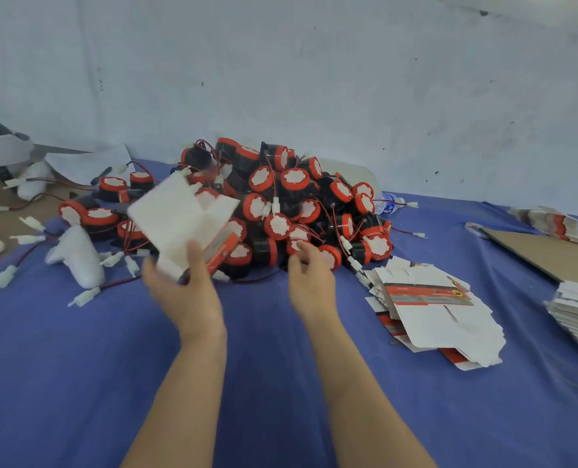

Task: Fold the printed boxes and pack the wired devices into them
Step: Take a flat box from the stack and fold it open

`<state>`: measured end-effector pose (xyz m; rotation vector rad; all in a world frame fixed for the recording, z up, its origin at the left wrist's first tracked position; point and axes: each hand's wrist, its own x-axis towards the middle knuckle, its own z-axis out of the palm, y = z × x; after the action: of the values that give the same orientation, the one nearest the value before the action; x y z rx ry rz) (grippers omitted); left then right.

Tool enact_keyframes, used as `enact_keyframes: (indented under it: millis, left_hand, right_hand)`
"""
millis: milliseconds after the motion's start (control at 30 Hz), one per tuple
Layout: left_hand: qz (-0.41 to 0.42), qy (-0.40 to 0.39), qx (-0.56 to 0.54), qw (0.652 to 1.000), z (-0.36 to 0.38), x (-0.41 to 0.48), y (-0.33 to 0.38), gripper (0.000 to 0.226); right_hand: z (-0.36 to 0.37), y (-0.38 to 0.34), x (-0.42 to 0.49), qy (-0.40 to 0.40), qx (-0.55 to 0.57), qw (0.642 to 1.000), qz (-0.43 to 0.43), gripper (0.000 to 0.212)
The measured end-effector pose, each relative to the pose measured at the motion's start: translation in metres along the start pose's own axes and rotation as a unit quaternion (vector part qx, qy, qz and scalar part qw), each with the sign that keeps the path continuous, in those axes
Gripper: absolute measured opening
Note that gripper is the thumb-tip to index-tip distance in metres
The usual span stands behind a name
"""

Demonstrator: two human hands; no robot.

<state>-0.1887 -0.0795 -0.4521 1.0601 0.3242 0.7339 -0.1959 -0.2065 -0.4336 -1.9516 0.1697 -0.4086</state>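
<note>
**Left hand holds an opened box while the right reaches for a device**

Seen from the person's head, a blue-covered worktop [78, 366] fills the view. At the middle of its far edge, against a pale wall, lies a heap of wired devices [280, 197]: round black bodies with red-rimmed white faces, trailing thin red wires and white plugs.

The left hand [182, 285] grips a printed box [179, 217] by its lower end. The box is raised in front of the heap, with its white inside and loose flaps facing up. The right hand [309, 278] is at the near edge of the heap with its fingers curled. Whether it already pinches a device cannot be told.

Flat box blanks [432, 315] lie fanned out toward the right side, and a second stack [574, 309] sits at the right edge.

To do this step well, the bottom flaps probably need to be tucked shut before anything goes in. The wires look tangled, so it would be wise to lift one device slowly to free its lead. The wire should be gathered against the body, and the box mouth held square and open as the device slides in.
</note>
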Motion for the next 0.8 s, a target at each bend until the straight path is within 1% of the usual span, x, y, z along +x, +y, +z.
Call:
enact_keyframes:
  millis: [67,133,167,233,300,367,467,533,600,700,733,800]
  left_hand:
    - [-0.044,0.050,-0.055,0.996,-0.003,0.007,0.000,0.053]
    - [-0.056,0.071,-0.057,0.994,-0.004,0.009,0.001,0.052]
    - [-0.053,0.080,-0.050,0.994,-0.004,0.009,0.003,0.050]
    - [-0.052,0.094,-0.047,0.993,-0.005,0.009,0.004,0.046]
    - [-0.057,0.102,-0.047,0.992,-0.006,0.010,0.003,0.045]
    - [-0.060,0.103,-0.045,0.992,-0.004,0.009,0.003,0.046]
    - [-0.046,0.090,-0.037,0.994,0.000,0.006,0.000,0.047]
    - [-0.038,0.082,-0.030,0.995,0.002,0.006,-0.004,0.046]
    - [-0.037,0.075,-0.022,0.996,0.002,0.004,-0.006,0.046]
    - [-0.034,0.066,-0.023,0.997,0.004,0.002,-0.006,0.047]
    - [-0.031,0.062,-0.022,0.997,0.004,0.002,-0.006,0.047]
    - [-0.021,0.054,-0.022,0.998,0.005,0.001,-0.006,0.046]
  right_hand:
    - [0.023,-0.005,0.004,-0.055,-0.056,0.995,-0.056,0.047]
    - [0.049,-0.010,0.009,-0.106,-0.147,0.977,-0.109,0.053]
    - [0.060,-0.013,0.011,-0.129,-0.196,0.965,-0.116,0.057]
    - [0.074,-0.015,0.018,-0.164,-0.282,0.941,-0.092,0.070]
    - [0.078,-0.013,0.024,-0.169,-0.347,0.919,-0.073,0.076]
    - [0.077,-0.010,0.026,-0.166,-0.385,0.904,-0.080,0.077]
    - [0.074,-0.008,0.028,-0.145,-0.406,0.897,-0.094,0.076]
    - [0.073,-0.009,0.027,-0.141,-0.400,0.901,-0.091,0.069]
    - [0.071,-0.009,0.027,-0.148,-0.374,0.911,-0.092,0.064]
    - [0.069,-0.010,0.026,-0.174,-0.319,0.924,-0.119,0.059]
    - [0.068,-0.010,0.024,-0.181,-0.299,0.929,-0.123,0.059]
    - [0.066,-0.009,0.022,-0.186,-0.254,0.941,-0.122,0.067]
